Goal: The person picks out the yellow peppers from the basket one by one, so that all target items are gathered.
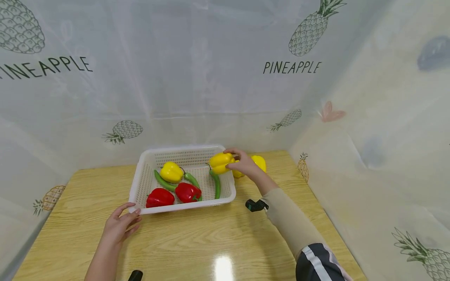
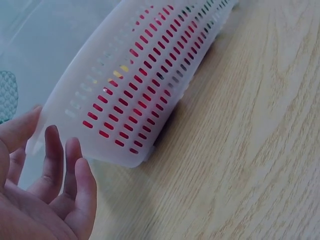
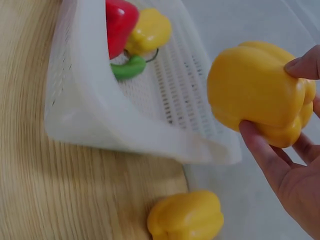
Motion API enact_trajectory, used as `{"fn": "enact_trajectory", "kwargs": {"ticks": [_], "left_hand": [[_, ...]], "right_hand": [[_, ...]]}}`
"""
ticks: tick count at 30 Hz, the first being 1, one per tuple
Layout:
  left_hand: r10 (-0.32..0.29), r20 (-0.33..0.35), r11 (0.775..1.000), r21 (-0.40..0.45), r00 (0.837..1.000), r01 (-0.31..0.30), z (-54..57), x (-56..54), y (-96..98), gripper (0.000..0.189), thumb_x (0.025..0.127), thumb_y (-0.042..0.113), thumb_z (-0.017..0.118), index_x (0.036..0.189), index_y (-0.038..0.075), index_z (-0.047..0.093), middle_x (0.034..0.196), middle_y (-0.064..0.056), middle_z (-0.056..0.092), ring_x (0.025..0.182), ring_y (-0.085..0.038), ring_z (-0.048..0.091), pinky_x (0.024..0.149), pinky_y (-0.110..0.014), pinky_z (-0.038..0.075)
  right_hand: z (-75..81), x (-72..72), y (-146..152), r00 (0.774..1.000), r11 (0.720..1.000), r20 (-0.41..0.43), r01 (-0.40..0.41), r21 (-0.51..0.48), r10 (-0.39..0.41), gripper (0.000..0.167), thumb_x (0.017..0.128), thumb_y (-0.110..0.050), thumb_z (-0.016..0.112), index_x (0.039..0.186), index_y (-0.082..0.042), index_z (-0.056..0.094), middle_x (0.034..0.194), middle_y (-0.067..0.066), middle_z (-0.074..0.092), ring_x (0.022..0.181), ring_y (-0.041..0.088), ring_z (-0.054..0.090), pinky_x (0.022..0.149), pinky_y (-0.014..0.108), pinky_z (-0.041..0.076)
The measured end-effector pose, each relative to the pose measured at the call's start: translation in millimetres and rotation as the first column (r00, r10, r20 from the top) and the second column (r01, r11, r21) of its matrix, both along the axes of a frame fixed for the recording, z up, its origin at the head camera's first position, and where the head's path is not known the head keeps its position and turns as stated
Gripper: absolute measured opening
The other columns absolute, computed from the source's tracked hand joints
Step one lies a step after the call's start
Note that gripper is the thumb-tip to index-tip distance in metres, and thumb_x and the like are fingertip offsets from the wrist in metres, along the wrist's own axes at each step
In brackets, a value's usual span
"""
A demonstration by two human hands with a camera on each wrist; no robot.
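My right hand (image 1: pixel 244 164) holds a yellow bell pepper (image 1: pixel 220 162) over the right end of a white plastic basket (image 1: pixel 183 209). In the right wrist view, thumb and fingers grip this pepper (image 3: pixel 257 90) from one side, above the basket rim (image 3: pixel 100 90). My left hand (image 1: pixel 119 224) grips the basket's near left corner, with fingers on both sides of the rim in the left wrist view. Inside lie two red bell peppers (image 1: pixel 160 198), another yellow bell pepper (image 1: pixel 172 172) and long green peppers (image 1: pixel 216 184).
On the wooden table (image 1: pixel 190 242), yellow bell pepper (image 1: pixel 259 162) shows behind my right hand, right of the basket; the hand partly covers it. A curtain with pineapple prints (image 1: pixel 211 89) hangs behind the table and along its right side.
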State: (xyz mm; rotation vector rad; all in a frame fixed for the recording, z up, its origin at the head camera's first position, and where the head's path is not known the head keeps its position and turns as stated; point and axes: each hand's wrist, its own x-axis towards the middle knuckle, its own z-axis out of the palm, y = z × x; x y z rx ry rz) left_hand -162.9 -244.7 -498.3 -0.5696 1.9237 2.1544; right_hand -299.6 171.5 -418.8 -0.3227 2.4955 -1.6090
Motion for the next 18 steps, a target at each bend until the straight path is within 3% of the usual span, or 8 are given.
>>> {"fn": "enact_trajectory", "kwargs": {"ticks": [12,18], "left_hand": [[0.032,0.02,0.999,0.002,0.999,-0.032,2.6,-4.0,3.6,0.031,0.09,0.025,0.073,0.115,0.027,0.055,0.077,0.011,0.069,0.076,-0.007,0.067,0.074,-0.027,0.056],[0.043,0.027,0.999,0.001,0.999,-0.043,4.7,-6.8,4.7,0.035,0.089,0.025,0.074,0.117,0.026,0.053,0.076,0.01,0.069,0.075,-0.007,0.067,0.073,-0.026,0.056]], "right_hand": [[-4.6,5.8,47,0.992,0.992,-0.038,0.124,0.009,-0.124,0.054,0.082,-0.011,0.072,0.133,-0.015,0.054,0.139,0.008,0.047,0.117,0.034,0.048,0.084,0.042,0.05],[-5.9,11.1,72,0.986,0.986,-0.052,0.159,-0.041,-0.161,0.054,0.084,-0.008,0.071,0.135,-0.01,0.052,0.141,0.012,0.042,0.118,0.035,0.045,0.087,0.044,0.048]]}}
